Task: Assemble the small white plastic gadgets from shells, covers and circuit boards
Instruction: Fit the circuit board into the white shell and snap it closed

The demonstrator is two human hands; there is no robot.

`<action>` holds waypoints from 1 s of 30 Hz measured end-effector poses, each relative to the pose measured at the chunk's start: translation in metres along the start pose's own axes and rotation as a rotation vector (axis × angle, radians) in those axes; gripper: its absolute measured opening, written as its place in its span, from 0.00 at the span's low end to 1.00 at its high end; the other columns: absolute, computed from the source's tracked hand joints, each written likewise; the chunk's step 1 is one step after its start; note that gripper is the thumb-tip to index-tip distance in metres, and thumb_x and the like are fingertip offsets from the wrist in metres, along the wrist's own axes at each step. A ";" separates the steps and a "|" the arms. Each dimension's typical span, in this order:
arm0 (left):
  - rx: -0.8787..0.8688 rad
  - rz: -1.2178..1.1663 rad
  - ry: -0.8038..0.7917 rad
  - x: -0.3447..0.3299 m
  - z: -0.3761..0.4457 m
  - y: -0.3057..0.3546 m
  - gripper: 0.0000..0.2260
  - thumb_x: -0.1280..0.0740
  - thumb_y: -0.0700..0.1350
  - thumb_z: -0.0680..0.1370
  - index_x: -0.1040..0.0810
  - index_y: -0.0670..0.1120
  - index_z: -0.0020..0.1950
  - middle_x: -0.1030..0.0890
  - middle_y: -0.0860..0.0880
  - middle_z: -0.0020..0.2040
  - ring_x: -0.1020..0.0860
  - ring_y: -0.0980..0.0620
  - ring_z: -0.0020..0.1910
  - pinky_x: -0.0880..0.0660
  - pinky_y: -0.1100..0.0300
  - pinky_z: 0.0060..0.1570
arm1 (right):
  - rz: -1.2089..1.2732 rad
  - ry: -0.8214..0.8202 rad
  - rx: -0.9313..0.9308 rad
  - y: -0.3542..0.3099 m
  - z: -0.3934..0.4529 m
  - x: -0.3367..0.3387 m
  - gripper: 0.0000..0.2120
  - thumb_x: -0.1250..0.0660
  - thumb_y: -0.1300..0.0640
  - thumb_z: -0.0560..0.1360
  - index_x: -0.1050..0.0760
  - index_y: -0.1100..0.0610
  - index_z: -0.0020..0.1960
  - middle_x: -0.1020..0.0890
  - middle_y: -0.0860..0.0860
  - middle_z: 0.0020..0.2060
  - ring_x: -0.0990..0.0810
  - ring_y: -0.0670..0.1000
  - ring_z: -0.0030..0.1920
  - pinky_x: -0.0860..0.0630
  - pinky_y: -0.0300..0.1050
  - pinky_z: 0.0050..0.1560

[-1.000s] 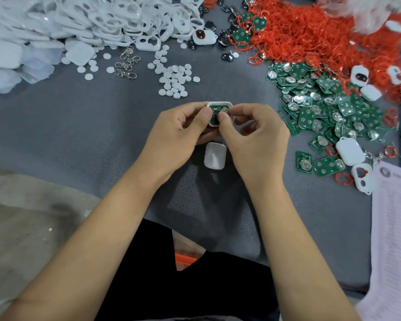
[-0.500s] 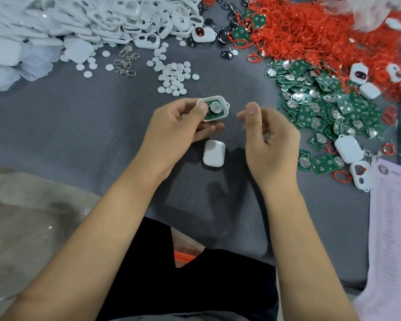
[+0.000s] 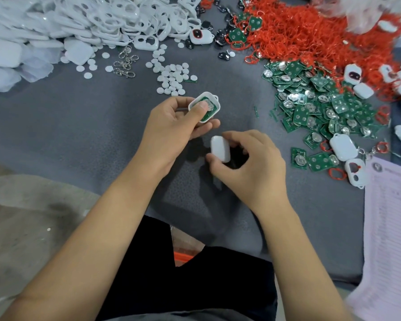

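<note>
My left hand (image 3: 171, 126) holds a small white shell (image 3: 205, 107) with a green circuit board seated inside it; the thumb presses on the board. Just below, my right hand (image 3: 248, 165) pinches a plain white cover (image 3: 220, 148) between thumb and fingertips, at the grey table surface. The two parts are apart, the cover about a hand's width nearer to me than the shell.
A heap of white shells and frames (image 3: 83, 22) fills the back left. White discs (image 3: 171, 77) and metal clasps (image 3: 125, 63) lie behind the hands. Red rings (image 3: 310, 35) and green circuit boards (image 3: 315, 107) spread at the right, with finished gadgets (image 3: 343, 148) and a paper sheet (image 3: 394, 228).
My right hand left the shell, dropped toward me and took hold of the white cover on the table. My left hand keeps the shell and its thumb now presses the board.
</note>
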State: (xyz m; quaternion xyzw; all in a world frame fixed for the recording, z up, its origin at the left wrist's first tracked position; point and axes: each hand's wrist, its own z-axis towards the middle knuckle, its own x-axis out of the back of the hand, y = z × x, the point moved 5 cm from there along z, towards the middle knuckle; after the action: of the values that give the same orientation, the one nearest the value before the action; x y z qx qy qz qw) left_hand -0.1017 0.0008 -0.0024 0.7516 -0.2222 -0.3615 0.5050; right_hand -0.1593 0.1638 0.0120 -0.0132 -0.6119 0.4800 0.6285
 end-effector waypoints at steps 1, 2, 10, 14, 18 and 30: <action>0.001 -0.009 0.001 0.000 0.000 0.000 0.13 0.31 0.39 0.83 0.25 0.32 0.64 0.12 0.43 0.48 0.12 0.45 0.47 0.17 0.63 0.45 | 0.121 0.015 -0.050 0.003 0.002 0.002 0.17 0.23 0.45 0.69 0.16 0.49 0.56 0.17 0.44 0.45 0.20 0.47 0.44 0.22 0.47 0.46; 0.002 -0.015 0.001 0.000 0.000 0.000 0.13 0.31 0.39 0.83 0.25 0.32 0.64 0.12 0.43 0.48 0.12 0.45 0.47 0.17 0.63 0.46 | 0.300 0.041 -0.120 0.008 0.004 0.006 0.15 0.23 0.49 0.70 0.16 0.50 0.56 0.16 0.44 0.43 0.21 0.45 0.40 0.23 0.44 0.43; 0.023 -0.009 -0.042 0.001 0.001 -0.002 0.13 0.31 0.40 0.83 0.24 0.34 0.64 0.12 0.46 0.48 0.12 0.45 0.49 0.18 0.64 0.46 | 1.529 0.000 -0.651 0.032 0.013 0.001 0.12 0.46 0.66 0.83 0.25 0.63 0.59 0.15 0.55 0.47 0.24 0.44 0.33 0.30 0.33 0.27; 0.008 0.040 -0.105 0.000 0.002 -0.003 0.09 0.33 0.41 0.84 0.20 0.39 0.62 0.12 0.46 0.52 0.13 0.46 0.52 0.19 0.65 0.48 | 1.303 -0.052 -0.555 0.028 0.016 -0.001 0.08 0.39 0.60 0.85 0.21 0.59 0.54 0.13 0.53 0.46 0.22 0.42 0.31 0.27 0.33 0.27; 0.002 0.051 -0.125 0.000 0.002 -0.003 0.09 0.33 0.41 0.84 0.18 0.40 0.62 0.13 0.45 0.55 0.13 0.46 0.54 0.19 0.64 0.51 | 1.177 -0.082 -0.563 0.025 0.023 -0.006 0.07 0.32 0.54 0.82 0.19 0.57 0.50 0.12 0.53 0.42 0.21 0.43 0.29 0.25 0.35 0.29; 0.058 -0.008 -0.114 -0.003 0.006 -0.002 0.10 0.35 0.40 0.85 0.21 0.39 0.64 0.13 0.43 0.55 0.14 0.47 0.56 0.18 0.63 0.50 | 0.872 0.015 -0.432 0.030 0.077 0.006 0.16 0.45 0.67 0.78 0.23 0.52 0.55 0.23 0.51 0.26 0.32 0.48 0.22 0.37 0.36 0.23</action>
State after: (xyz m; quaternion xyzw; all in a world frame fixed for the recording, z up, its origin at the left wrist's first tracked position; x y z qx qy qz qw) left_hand -0.1083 -0.0004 -0.0049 0.7450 -0.2582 -0.3990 0.4681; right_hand -0.2384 0.1401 0.0176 -0.4018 -0.6305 0.5604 0.3563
